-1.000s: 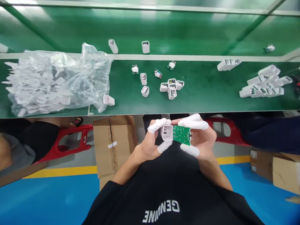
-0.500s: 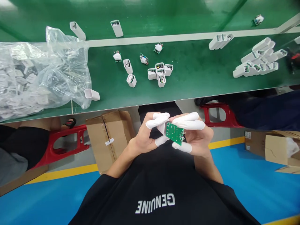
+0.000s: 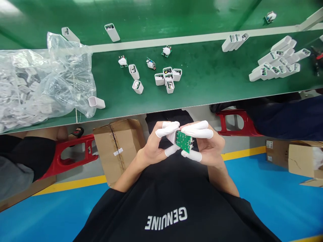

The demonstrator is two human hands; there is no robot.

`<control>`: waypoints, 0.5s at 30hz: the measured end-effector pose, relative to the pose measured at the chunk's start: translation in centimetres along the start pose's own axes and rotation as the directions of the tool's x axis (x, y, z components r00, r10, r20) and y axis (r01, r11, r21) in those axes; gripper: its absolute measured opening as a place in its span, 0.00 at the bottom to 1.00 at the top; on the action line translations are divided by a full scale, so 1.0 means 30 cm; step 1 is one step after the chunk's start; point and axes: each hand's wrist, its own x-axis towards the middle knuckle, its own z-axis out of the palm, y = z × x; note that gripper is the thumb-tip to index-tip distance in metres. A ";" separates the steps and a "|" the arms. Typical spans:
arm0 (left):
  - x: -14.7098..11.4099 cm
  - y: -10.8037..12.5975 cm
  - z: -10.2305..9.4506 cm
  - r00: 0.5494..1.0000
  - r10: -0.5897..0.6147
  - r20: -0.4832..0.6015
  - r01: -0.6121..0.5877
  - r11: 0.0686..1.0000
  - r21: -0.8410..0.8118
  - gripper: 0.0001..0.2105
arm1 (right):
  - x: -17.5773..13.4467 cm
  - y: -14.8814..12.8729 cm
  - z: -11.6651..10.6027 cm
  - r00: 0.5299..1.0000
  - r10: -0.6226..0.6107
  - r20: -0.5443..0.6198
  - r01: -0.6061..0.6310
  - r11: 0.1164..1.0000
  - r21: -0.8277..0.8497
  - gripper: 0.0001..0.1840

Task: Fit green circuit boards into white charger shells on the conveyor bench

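Observation:
My left hand [image 3: 153, 144], with white finger cots, is closed around a white plastic housing [image 3: 172, 137]. My right hand [image 3: 207, 143], also in finger cots, grips a green circuit board [image 3: 183, 141] by its edges, fingers above and thumb below. The board's soldered face is turned up toward me, and its left end sits inside the housing's open mouth. Metal pins show at its right end. Both hands are in front of the bench edge, over my black shirt.
On the green bench [image 3: 202, 77] stand several filled housings [image 3: 169, 77], with loose boards [image 3: 166, 51] behind. More housings [image 3: 277, 64] are grouped at right. A clear bag [image 3: 68, 80] of white parts lies left, beside a white housing [image 3: 97, 102]. Red stools [image 3: 73, 154] flank me.
The board has gone deeper into the housing, so less of its green face shows. My right hand has moved slightly left with it, and the view has shifted a little.

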 end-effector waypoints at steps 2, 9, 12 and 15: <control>0.003 -0.002 0.008 1.000 -0.010 -0.013 0.010 1.000 0.003 0.39 | 0.008 0.007 -0.004 1.000 0.008 0.001 -0.008 1.000 0.013 0.39; 0.001 -0.014 0.034 0.999 -0.033 -0.035 0.033 0.999 0.005 0.40 | 0.019 0.021 -0.017 0.999 0.037 -0.016 -0.036 0.998 0.045 0.37; 0.001 -0.023 0.038 0.998 -0.038 -0.043 0.038 0.999 0.000 0.39 | 0.026 0.032 -0.023 1.000 0.028 -0.005 -0.028 0.999 0.044 0.39; 0.008 -0.034 0.041 0.997 -0.061 -0.049 0.061 0.998 0.006 0.39 | 0.037 0.046 -0.033 0.999 0.039 0.013 -0.040 0.998 0.046 0.40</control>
